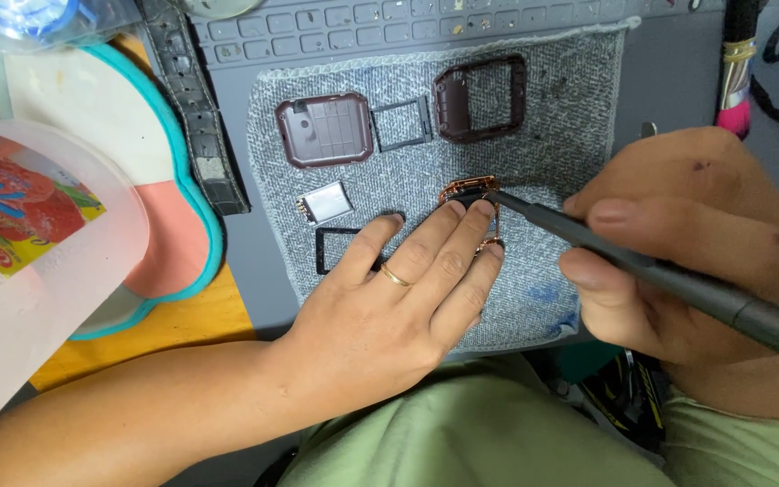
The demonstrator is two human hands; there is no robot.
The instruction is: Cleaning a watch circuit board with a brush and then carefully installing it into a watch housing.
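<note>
Your left hand (407, 289) lay flat on the grey cloth mat (552, 144), fingers stretched out and pressed together, their tips pinning down a small copper-coloured watch case (469, 191) near the middle of the mat. Your right hand (687, 234) came in from 3 o'clock, fingers closed around a dark grey pen-shaped screwdriver (660, 275), its tip touching the case at the upper edge.

At 12 o'clock from the case sat a dark maroon bezel frame (481, 97); towards 11 o'clock lay a thin black square frame (400, 124) and, beside it, a maroon back cover (323, 130). At 9 o'clock rested a small silvery battery cell (325, 202), with another black frame (340, 250) just below it, partly under your forefinger. A black watch strap (193, 99) lay along the mat's left edge, and a translucent plastic lid (38, 261) with a colourful label stood far out at 9 o'clock. A grey keyboard (407, 27) ran along the top.
</note>
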